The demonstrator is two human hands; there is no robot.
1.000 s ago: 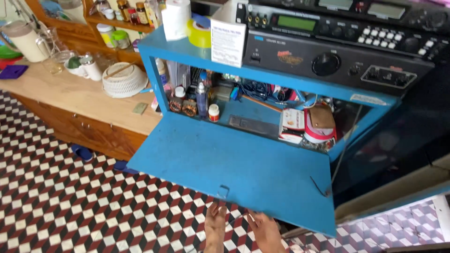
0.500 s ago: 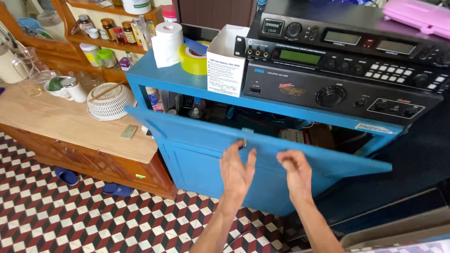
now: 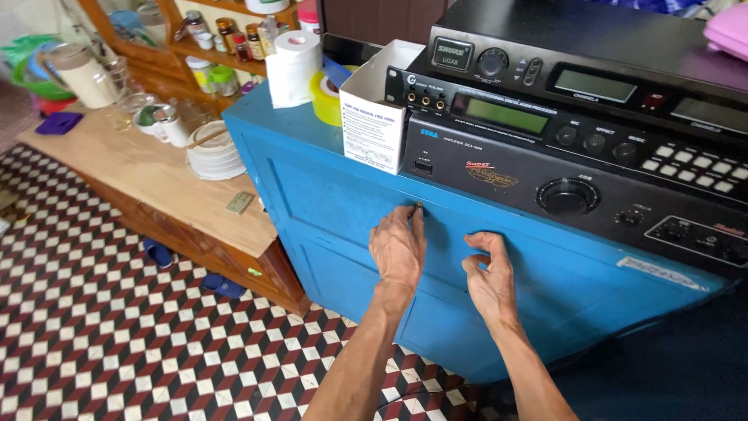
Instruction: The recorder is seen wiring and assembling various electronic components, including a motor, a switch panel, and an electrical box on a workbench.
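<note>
A blue wooden cabinet stands in front of me with its front door flap up and closed. My left hand lies against the top of the door, fingertips at a small brass latch. My right hand is beside it, fingers curled, resting on the door panel. Neither hand holds a loose object.
Black audio units are stacked on the cabinet, with a white box, a yellow tape roll and a paper roll. At left is a low wooden counter with cups and a white basket. Slippers lie on the checkered floor.
The cabinet door was hanging open with the shelf contents in view; both hands lifted it up and it now sits closed. The left hand has reached the latch.
</note>
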